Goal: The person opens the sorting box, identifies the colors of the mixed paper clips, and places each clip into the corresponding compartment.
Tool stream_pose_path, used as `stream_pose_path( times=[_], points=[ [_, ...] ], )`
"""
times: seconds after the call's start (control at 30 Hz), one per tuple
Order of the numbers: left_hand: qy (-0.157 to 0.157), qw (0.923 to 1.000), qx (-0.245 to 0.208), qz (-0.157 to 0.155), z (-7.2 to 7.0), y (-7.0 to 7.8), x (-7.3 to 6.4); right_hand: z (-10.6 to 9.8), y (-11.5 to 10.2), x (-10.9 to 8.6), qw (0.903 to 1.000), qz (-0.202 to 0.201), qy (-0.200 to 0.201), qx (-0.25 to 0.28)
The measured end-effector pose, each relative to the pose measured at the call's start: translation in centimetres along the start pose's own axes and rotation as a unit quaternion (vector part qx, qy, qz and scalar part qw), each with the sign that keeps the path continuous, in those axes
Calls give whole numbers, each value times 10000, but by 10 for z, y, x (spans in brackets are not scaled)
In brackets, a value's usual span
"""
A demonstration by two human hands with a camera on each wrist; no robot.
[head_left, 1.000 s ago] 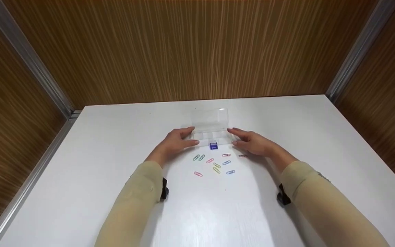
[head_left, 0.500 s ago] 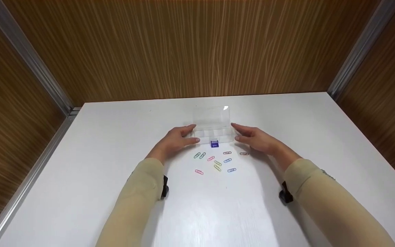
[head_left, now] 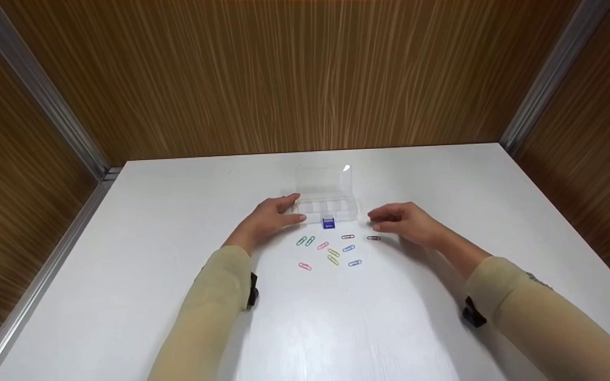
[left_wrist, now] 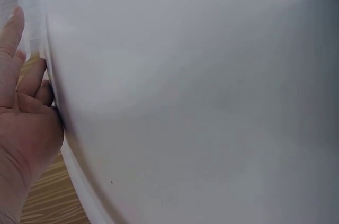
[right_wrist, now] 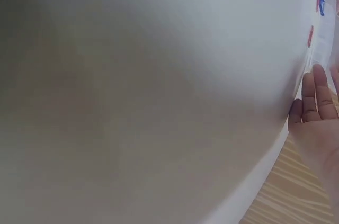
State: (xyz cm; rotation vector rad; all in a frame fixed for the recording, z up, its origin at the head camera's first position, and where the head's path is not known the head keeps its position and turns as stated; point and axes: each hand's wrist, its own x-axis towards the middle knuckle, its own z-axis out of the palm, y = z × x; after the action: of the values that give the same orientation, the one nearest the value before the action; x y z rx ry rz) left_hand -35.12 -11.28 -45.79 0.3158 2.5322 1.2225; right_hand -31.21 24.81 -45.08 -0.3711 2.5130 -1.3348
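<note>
A clear plastic compartment box [head_left: 313,217] lies on the table with its lid [head_left: 323,180] raised at the back and a blue latch [head_left: 328,223] at the front. My left hand [head_left: 270,218] holds the box's left end, thumb at the front corner and index finger farther back. Off the box's right end, my right hand [head_left: 408,224] is loosely bent and holds nothing. Its thumb is just above a dark red paper clip [head_left: 373,238]. Several more clips lie in front of the box, among them green [head_left: 310,241], pink [head_left: 305,266], yellow [head_left: 333,260] and blue [head_left: 355,263] ones.
The white table [head_left: 178,211] runs back to a wood-grain panel [head_left: 305,79]. Similar panels with metal corner posts stand at left and right. Dark wrist cameras [head_left: 252,290] sit under both sleeves.
My right hand has left the box's right end and moved right and toward me. The left hand stays at the box. Box and clips keep their places on the table.
</note>
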Motion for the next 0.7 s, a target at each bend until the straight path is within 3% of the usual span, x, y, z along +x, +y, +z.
stream_pose_path(
  times=[0.2, 0.53, 0.7],
  points=[
    [42, 9999, 114, -64, 0, 0, 0, 2, 6, -8, 9994, -109, -171, -272],
    [93, 9998, 125, -101, 1, 2, 0, 3, 11, -4, 9982, -115, -183, -558],
    [75, 9999, 17, -147, 1, 0, 4, 3, 13, -4, 9964, -653, -157, -513]
  ],
)
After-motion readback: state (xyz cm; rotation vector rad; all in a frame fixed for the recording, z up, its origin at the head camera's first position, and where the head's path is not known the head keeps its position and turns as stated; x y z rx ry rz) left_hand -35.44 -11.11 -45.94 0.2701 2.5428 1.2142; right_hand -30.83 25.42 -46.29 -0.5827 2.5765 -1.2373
